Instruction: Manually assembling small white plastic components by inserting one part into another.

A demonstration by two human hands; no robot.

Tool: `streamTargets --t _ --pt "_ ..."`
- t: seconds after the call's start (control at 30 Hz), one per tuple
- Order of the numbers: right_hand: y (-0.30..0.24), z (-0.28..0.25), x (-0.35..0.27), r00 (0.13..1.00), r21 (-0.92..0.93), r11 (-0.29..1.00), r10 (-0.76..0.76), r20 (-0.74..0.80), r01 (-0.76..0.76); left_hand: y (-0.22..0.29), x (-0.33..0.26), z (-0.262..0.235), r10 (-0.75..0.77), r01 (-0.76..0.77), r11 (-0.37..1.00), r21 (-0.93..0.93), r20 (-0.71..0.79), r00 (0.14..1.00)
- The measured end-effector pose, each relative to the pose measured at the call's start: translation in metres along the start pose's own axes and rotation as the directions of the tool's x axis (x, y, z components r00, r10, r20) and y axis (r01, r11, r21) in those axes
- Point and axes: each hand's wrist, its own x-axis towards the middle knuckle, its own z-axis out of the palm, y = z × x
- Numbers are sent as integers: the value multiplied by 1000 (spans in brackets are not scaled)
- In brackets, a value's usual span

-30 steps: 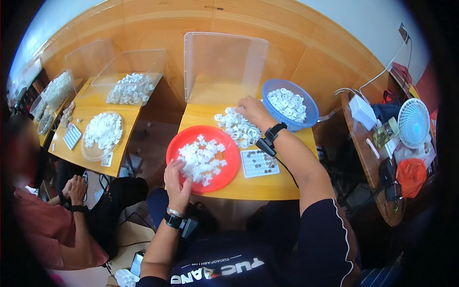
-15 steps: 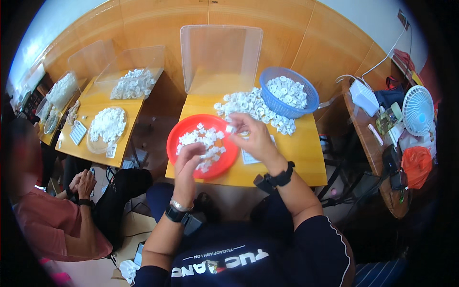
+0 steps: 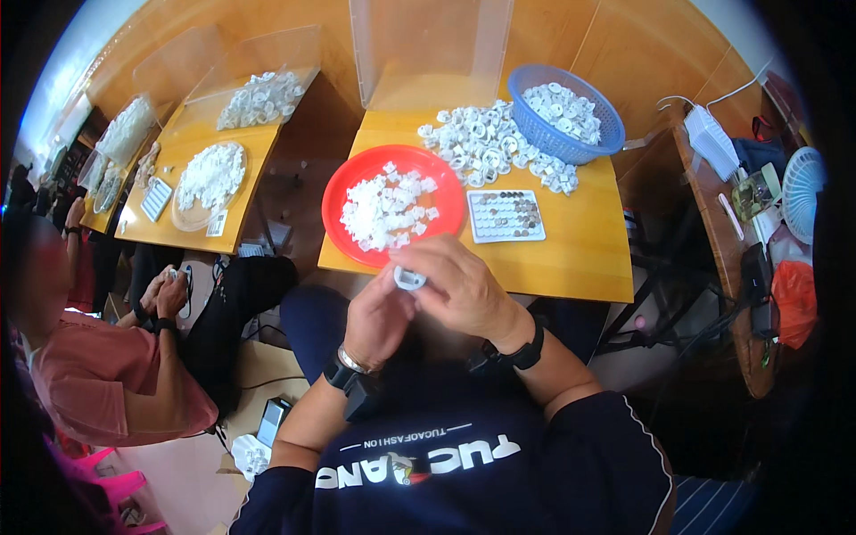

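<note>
In front of the table's near edge, my hands are together around a small rounded white plastic part (image 3: 409,279) with an opening in it. The fingers of my right hand (image 3: 468,290) pinch it from the right. My left hand (image 3: 377,319) is closed against its left side, its fingertips partly hidden. Just beyond them lies a round red tray (image 3: 336,223) holding a heap of small white plastic pieces (image 3: 379,209). To its right, a white grid tray (image 3: 506,234) carries several small dark round pieces in its far and right-hand cells.
Many white ring-shaped parts (image 3: 477,143) are piled at the table's back, beside a blue basket (image 3: 575,147) of similar parts. A clear plastic panel (image 3: 428,53) stands behind. On the left, a person (image 3: 116,374) sits by another table. A fan (image 3: 802,196) stands on the right-hand side table.
Both hands have come back from above the red tray and met before the table edge, around the white part. The view has tilted downward, and the grid tray is now uncovered.
</note>
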Motion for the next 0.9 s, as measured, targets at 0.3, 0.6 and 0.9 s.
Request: streamTargets --t 0.3,0.6,0.9 --pt "-9 5 -6 999 45 998 -41 -10 41 -14 -10 19 18 -25 998 -53 -123 992" --pt "-17 2 -8 998 65 996 66 -20 -64 -11 -6 36 95 -69 985 158 -165 982" --pt "-21 3 -5 988 1 988 153 -16 -153 -7 -7 40 130 -92 962 257 -134 982"
